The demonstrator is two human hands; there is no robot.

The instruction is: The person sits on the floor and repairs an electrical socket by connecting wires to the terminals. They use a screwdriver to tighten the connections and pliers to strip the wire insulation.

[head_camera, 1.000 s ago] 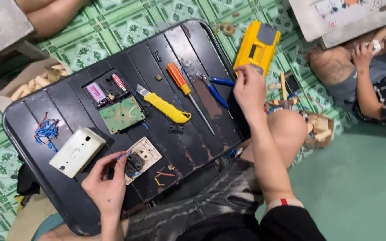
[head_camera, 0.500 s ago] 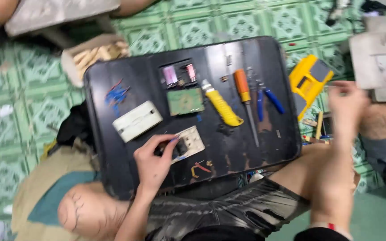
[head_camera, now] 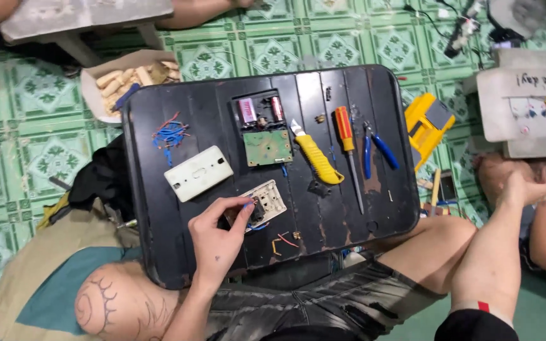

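while left hand [head_camera: 217, 243] pinches switch module [head_camera: 261, 205] | cardboard box [head_camera: 96, 95]: wooden pegs [head_camera: 124, 77]

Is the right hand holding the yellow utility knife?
No. The right hand is raised empty off the tray's right side, while the yellow utility knife lies untouched on the black tray.
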